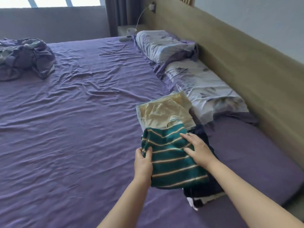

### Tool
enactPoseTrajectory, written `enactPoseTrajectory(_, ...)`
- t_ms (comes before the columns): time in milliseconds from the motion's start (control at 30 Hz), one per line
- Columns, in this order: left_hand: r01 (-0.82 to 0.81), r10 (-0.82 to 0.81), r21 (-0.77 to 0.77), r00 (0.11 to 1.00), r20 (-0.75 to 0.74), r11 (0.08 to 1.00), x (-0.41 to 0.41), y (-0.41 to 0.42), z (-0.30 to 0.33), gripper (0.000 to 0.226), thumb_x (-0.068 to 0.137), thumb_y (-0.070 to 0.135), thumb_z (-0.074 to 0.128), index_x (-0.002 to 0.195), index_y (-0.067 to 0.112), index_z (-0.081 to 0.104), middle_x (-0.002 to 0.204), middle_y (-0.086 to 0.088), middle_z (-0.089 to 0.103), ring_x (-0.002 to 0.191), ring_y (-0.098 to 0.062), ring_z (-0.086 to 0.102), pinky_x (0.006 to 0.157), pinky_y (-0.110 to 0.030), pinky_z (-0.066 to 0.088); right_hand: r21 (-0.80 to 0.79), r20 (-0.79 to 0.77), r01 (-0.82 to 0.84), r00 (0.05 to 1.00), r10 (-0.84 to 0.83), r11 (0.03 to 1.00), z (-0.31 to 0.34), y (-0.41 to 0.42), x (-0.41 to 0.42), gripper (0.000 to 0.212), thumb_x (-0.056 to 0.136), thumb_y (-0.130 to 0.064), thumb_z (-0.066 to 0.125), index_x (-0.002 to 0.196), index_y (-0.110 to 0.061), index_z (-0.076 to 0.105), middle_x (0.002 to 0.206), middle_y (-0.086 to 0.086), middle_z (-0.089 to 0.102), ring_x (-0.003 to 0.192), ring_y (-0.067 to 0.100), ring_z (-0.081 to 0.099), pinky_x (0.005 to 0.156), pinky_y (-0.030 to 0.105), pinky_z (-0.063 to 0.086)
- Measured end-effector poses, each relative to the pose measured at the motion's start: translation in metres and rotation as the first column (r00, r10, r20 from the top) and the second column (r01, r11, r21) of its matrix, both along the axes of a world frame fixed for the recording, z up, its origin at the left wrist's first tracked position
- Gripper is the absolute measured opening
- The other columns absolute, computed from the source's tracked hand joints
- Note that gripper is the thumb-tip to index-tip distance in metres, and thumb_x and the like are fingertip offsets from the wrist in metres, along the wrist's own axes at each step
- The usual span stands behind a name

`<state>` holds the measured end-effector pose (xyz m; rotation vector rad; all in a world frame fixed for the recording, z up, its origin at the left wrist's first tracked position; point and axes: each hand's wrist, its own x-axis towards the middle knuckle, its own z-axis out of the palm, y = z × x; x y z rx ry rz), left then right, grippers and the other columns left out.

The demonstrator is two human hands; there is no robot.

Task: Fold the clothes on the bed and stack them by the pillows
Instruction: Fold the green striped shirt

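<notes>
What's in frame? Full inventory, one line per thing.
striped top: 1, green with cream stripes, folded, on the dark garment near the pillows
dark garment: 1, navy, under the striped top
cream garment: 1, pale yellow, folded, just beyond the striped top, beside the near pillow
pillows: 2, white with grey leaf print, along the headboard
bed sheet: 1, purple, wrinkled, covers the bed
crumpled bedding: 1 heap, purple and grey, far left
headboard: 1, olive-tan, right side
curtain: 1, dark, far corner
charger and cable: 1, white, on the wall above the far pillow
left hand: 1, fingers pinch the striped top's left edge
right hand: 1, flat on the striped top
</notes>
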<state>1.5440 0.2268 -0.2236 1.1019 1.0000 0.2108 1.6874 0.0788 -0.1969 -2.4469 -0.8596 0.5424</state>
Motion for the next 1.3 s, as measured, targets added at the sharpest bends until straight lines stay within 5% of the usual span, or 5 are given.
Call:
enactPoseTrajectory(400, 0.144, -0.072, 0.235, 0.954, -0.292, 0.961, 0.085, -0.121, -0.057, 0.045, 0.091, 0.028, 0.056, 0.131, 0.016, 0.041, 0.127, -0.007, 0.05, 0.11, -0.023, 0.05, 0.094, -0.039, 0.045, -0.263, -0.041, 0.042, 0.998, -0.054, 0.964, -0.081, -0.116, 0.086, 0.056, 0.091, -0.023, 0.056, 0.143, -0.028, 0.036, 0.154, 0.002, 0.023, 0.137, 0.024, 0.024, 0.11, 0.034, 0.025)
enactPoseTrajectory(533, 0.382, -0.087, 0.896, 0.924, -0.372, 0.228, 0.082, -0.134, -0.056, 0.054, 0.082, 0.019, 0.061, 0.134, 0.015, 0.051, 0.143, -0.014, 0.042, 0.134, -0.033, 0.039, 0.111, -0.053, 0.029, -0.229, 0.172, 0.032, 0.985, 0.008, 0.973, -0.094, -0.115, 0.077, 0.056, 0.093, -0.039, 0.049, 0.145, -0.028, 0.031, 0.157, 0.003, 0.014, 0.143, 0.022, 0.009, 0.113, 0.038, 0.02)
enactPoseTrajectory(667, 0.492, -0.334, 0.788, 0.721, -0.607, -0.37, 0.102, -0.137, -0.065, 0.046, 0.081, 0.023, 0.045, 0.124, 0.024, 0.063, 0.141, -0.003, 0.05, 0.137, -0.03, 0.036, 0.11, -0.063, 0.019, -0.331, 0.221, -0.11, 0.956, 0.19, 0.937, -0.106, -0.103, 0.07, 0.058, 0.096, -0.044, 0.034, 0.149, -0.033, 0.013, 0.159, 0.001, -0.002, 0.145, 0.021, -0.009, 0.116, 0.044, 0.005)
enactPoseTrajectory(867, 0.846, -0.227, 0.522, 0.49, -0.841, -0.11, 0.104, -0.11, -0.111, 0.077, 0.087, 0.068, 0.001, 0.151, 0.025, -0.001, 0.154, -0.001, -0.024, 0.137, -0.023, -0.035, 0.11, -0.054, -0.023, -0.432, 0.114, -0.137, 0.972, 0.205, 0.892, -0.135, -0.103, 0.07, 0.066, 0.077, -0.072, -0.009, 0.134, -0.047, -0.028, 0.151, -0.008, -0.028, 0.142, 0.017, -0.024, 0.116, 0.049, -0.009)
enactPoseTrajectory(1300, 0.848, -0.359, 0.529, 0.495, -0.791, 0.002, 0.125, -0.104, -0.148, 0.08, 0.08, 0.073, -0.006, 0.143, 0.026, -0.019, 0.144, 0.001, -0.042, 0.131, -0.023, -0.045, 0.106, -0.055, -0.026, -0.478, 0.106, -0.131, 0.973, 0.204, 0.869, -0.166, -0.095, 0.095, 0.062, 0.074, -0.075, -0.013, 0.125, -0.053, -0.039, 0.139, -0.013, -0.042, 0.134, 0.01, -0.034, 0.114, 0.042, -0.014)
